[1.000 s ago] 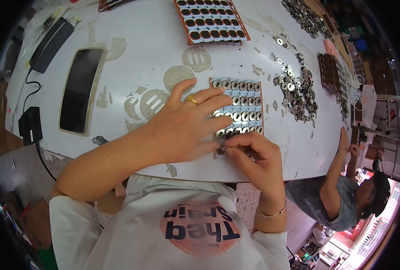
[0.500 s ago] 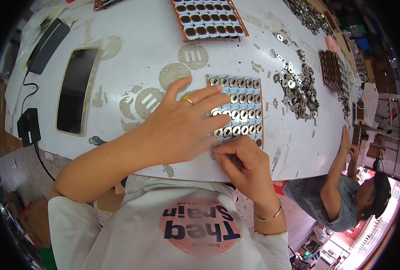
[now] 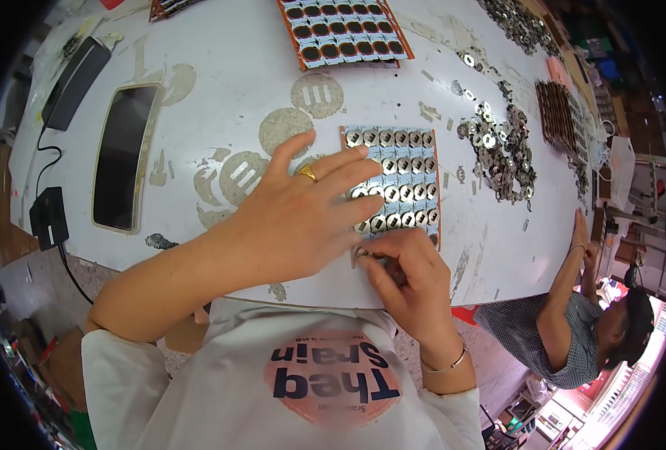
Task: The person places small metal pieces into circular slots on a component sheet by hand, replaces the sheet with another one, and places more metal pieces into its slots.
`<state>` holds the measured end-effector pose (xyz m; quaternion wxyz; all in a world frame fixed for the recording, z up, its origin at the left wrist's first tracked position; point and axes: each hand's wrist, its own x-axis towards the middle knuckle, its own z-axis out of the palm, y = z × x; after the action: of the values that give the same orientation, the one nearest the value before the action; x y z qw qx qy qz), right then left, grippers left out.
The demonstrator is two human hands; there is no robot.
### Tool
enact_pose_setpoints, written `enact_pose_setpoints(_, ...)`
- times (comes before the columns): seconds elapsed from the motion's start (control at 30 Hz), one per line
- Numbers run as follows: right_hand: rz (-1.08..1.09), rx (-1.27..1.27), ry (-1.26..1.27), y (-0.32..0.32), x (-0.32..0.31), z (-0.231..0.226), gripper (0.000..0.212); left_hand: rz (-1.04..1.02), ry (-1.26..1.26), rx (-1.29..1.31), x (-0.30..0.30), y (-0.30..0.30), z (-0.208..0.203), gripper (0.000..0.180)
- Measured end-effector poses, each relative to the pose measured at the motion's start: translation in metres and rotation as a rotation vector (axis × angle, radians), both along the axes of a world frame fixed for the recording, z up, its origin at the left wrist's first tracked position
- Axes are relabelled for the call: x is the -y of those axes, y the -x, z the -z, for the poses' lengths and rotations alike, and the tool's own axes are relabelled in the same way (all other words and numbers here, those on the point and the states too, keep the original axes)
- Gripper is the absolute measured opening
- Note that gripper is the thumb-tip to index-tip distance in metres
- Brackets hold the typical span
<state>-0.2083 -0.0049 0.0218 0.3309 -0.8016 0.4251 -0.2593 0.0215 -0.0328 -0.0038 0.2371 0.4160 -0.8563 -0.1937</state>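
A: How do the fingers of the right hand (image 3: 414, 281) stand?
B: Bent, with thumb and forefinger tips close together at the near left corner of the circuit-board panel (image 3: 438, 202). Something small and metallic shows there; whether they are clamped on it cannot be told.
A: And the left hand (image 3: 291, 214)?
B: Palm down, its fingers spread, several tips resting over the panel's left side. It wears a smooth gold ring (image 3: 307, 173).
A: Where does the panel lie?
B: Flat on the tabletop (image 3: 490, 251), in front of the person. It is a thin rectangle, pale blue with brownish edges, carrying rows of shiny round metal discs (image 3: 405, 193) with dark, angular centres.
A: What surrounds it?
B: To the right, a loose, glinting heap of metal pieces (image 3: 501, 154); beyond it, more panels (image 3: 340, 30) with matte black circles. Left of the hand, worn grey patches (image 3: 286, 129) roughen the white surface, and a glossy dark smartphone (image 3: 127, 157) lies farther left.
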Motion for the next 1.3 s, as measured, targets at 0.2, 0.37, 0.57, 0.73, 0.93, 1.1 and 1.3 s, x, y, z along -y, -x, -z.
enact_pose_setpoints(0.2, 0.065, -0.071, -0.084, 0.001, -0.002, -0.005, 0.026, -0.010, -0.005, 0.028, 0.000, 0.001, -0.004, 0.040)
enact_pose_setpoints(0.37, 0.003, -0.245, 0.118, -0.004, -0.003, -0.008, 0.022, -0.005, -0.010, 0.042, -0.001, 0.000, -0.007, 0.040)
enact_pose_setpoints(0.57, -0.090, -0.121, -0.083, 0.009, 0.008, -0.018, 0.027, -0.002, 0.006, 0.060, -0.004, -0.001, -0.006, 0.043)
enact_pose_setpoints(0.73, 0.215, -0.489, 0.601, 0.052, 0.063, -0.015, 0.041, 0.005, 0.023, 0.070, -0.006, 0.005, -0.013, 0.049)
enact_pose_setpoints(0.93, 0.122, -0.672, 0.568, 0.067, 0.084, -0.002, 0.042, -0.039, 0.051, 0.158, -0.015, 0.012, -0.023, 0.055)
enact_pose_setpoints(1.1, 0.303, 0.168, -0.077, 0.062, 0.063, -0.009, 0.022, -0.154, 0.120, 0.023, -0.033, 0.017, -0.036, 0.046)
enact_pose_setpoints(1.3, 0.288, 0.649, -0.422, 0.041, 0.029, -0.008, 0.018, -0.221, -0.101, -0.146, -0.032, 0.032, -0.031, 0.038)
